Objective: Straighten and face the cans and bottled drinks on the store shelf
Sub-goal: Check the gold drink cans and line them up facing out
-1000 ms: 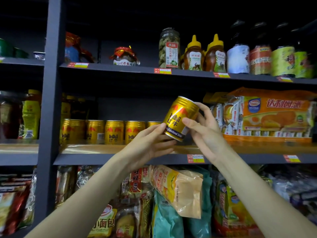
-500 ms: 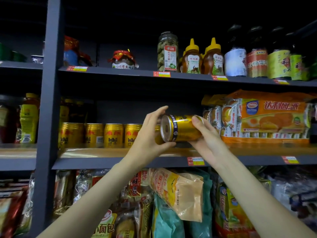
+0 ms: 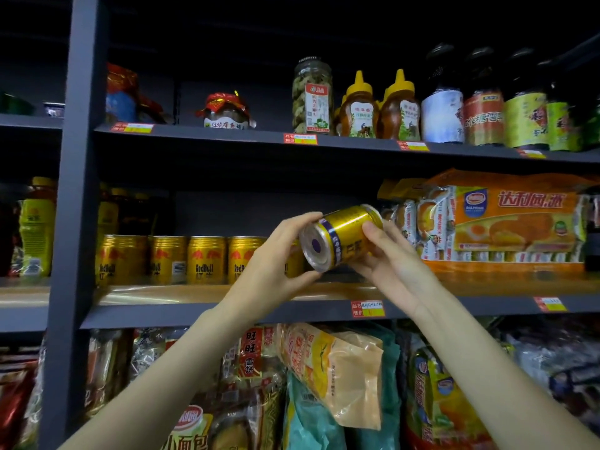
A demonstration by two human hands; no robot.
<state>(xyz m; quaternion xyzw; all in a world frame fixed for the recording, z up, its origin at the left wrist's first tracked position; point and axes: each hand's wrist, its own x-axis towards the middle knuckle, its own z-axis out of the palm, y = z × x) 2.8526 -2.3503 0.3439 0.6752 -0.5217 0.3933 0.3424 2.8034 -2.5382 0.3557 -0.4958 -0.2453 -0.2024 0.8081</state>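
Gold can (image 3: 341,237) at centre of the frame, tipped on its side, silver bottom end turned toward the camera, a dark blue band ringing the body near that end. Held between both hands above the middle shelf (image 3: 227,315): left hand (image 3: 276,264) curled around the bottom rim, thumb below and fingers (image 3: 300,219) over the top; right hand (image 3: 394,264) gripping the far side, fingertips pressed on the shiny metal wall. Smooth, glossy, cylindrical, with faint ribbing. Just left of the hands, a row of upright gold cans (image 3: 206,259) standing on the shelf, red-and-black lettering facing out, one showing a barcode. Right of centre, an orange plastic-wrapped cake pack (image 3: 516,225). Upper shelf: a tall glass jar (image 3: 312,95) and two amber squeeze bottles (image 3: 380,108) with yellow pointed caps. Lower part: crinkled snack bags (image 3: 334,371).
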